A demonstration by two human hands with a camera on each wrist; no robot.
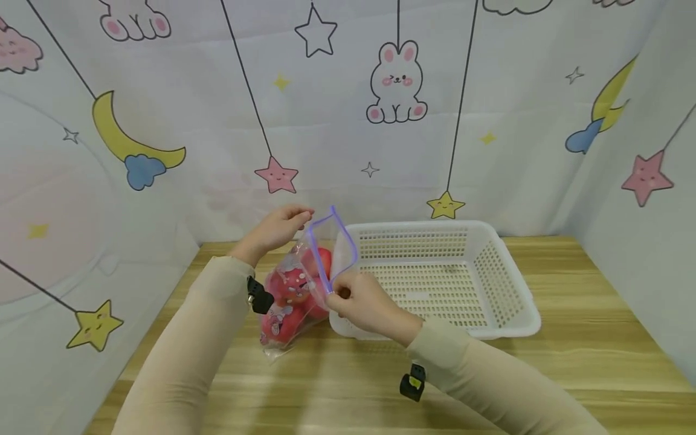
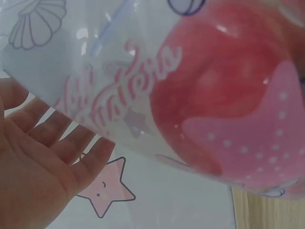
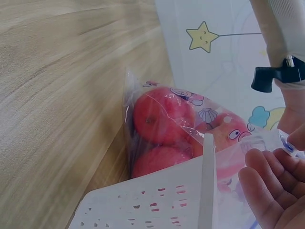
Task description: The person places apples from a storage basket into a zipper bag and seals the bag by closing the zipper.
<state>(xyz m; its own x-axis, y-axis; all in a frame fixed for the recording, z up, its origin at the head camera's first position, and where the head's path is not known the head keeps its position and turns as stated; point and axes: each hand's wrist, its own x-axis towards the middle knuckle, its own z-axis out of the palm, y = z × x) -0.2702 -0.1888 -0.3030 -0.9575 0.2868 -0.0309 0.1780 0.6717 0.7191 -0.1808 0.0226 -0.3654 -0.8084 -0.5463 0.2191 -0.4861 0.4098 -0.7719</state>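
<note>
A clear zip bag (image 1: pixel 293 290) with a purple zip edge and printed sea pictures stands beside the basket, its mouth gaping. Several red apples (image 3: pixel 164 114) lie inside it. My right hand (image 1: pixel 361 302) pinches the near corner of the zip edge between thumb and finger; in the right wrist view its other fingers (image 3: pixel 267 179) are loosely bent. At the far left side of the mouth is my left hand (image 1: pixel 278 229), its fingers extended. The left wrist view shows these fingers (image 2: pixel 57 138) at the bag's edge, not gripping it; whether they touch it I cannot tell.
A white perforated plastic basket (image 1: pixel 513 290) stands right of the bag on the wooden table (image 1: pixel 326 386), and its left end is against or very near the bag. A white cloth (image 1: pixel 348 133) printed with stars, moons and rabbits hangs behind and at the sides.
</note>
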